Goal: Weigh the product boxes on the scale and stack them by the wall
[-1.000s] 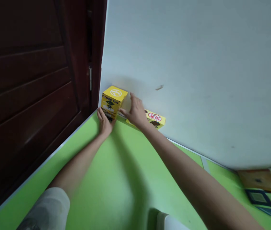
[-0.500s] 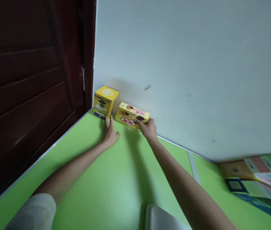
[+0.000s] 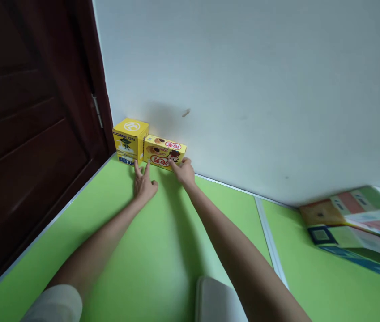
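A tall yellow box (image 3: 127, 143) marked "COME ON" stands at the left, close to the wall and the door frame. Against its right side is a smaller yellow snack box (image 3: 158, 152) with red lettering and a cartoon figure. My right hand (image 3: 185, 171) grips the snack box at its right end, thumb on the front. Below the two boxes is my left hand (image 3: 144, 185), fingers spread; one fingertip reaches the lower edge of the tall box and another the snack box, holding neither.
Both boxes stand on a green tabletop (image 3: 136, 250) along a pale wall (image 3: 243, 89). A dark red door (image 3: 25, 134) rises at the left. Several colourful packages or books (image 3: 354, 223) lie at the right. A pale rounded object (image 3: 218, 302) is at the bottom.
The snack box has moved left with my right hand, closing the gap to the tall box. My left hand stays low beside them. The camera view has shifted.
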`<act>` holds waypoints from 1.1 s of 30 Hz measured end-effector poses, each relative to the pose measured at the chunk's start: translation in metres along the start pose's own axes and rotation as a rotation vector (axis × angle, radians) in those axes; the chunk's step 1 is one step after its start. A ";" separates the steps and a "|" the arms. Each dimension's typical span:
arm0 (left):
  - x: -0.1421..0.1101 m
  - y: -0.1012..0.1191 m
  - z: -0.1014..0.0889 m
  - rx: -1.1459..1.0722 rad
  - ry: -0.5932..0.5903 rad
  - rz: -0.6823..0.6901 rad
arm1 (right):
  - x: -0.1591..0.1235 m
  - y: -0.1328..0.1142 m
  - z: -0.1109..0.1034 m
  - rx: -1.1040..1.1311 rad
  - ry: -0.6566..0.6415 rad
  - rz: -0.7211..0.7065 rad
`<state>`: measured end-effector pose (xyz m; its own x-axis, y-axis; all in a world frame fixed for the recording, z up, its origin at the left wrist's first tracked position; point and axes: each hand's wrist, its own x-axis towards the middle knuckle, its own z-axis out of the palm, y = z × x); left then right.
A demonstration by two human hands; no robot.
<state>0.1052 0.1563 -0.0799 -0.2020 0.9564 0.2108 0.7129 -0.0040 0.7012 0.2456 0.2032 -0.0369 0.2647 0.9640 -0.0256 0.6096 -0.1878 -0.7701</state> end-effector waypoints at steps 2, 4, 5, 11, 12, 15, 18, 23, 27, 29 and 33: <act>-0.001 -0.001 -0.005 -0.040 0.025 0.008 | -0.011 0.003 -0.010 0.018 -0.049 0.001; -0.008 0.002 -0.014 -0.059 0.028 0.032 | -0.032 0.010 -0.028 0.046 -0.138 -0.021; -0.016 0.006 -0.020 -0.063 0.011 0.058 | -0.046 0.016 -0.039 0.065 -0.201 -0.046; -0.109 0.068 -0.071 0.039 -0.626 0.582 | -0.173 0.059 -0.125 0.171 -0.663 -0.223; -0.128 0.084 -0.081 0.065 -0.787 0.691 | -0.195 0.065 -0.138 0.184 -0.719 -0.238; -0.180 0.134 -0.101 0.143 -1.118 0.839 | -0.252 0.085 -0.174 0.207 -0.840 -0.254; -0.220 0.178 -0.098 0.196 -1.310 0.883 | -0.292 0.109 -0.212 0.209 -0.935 -0.242; -0.245 0.227 -0.034 0.085 -1.364 0.774 | -0.306 0.164 -0.278 0.278 -0.569 -0.166; -0.237 0.262 0.052 -0.174 -1.141 0.527 | -0.266 0.231 -0.318 0.464 0.006 0.046; -0.231 0.281 0.097 -0.265 -0.954 0.434 | -0.236 0.265 -0.334 0.457 0.238 0.108; -0.220 0.312 0.174 -0.360 -0.746 0.337 | -0.177 0.311 -0.364 0.438 0.557 0.161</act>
<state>0.4889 -0.0042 -0.0259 0.5588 0.8286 0.0343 0.3759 -0.2900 0.8801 0.6603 -0.0947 -0.0396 0.7380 0.6703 0.0786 0.2069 -0.1139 -0.9717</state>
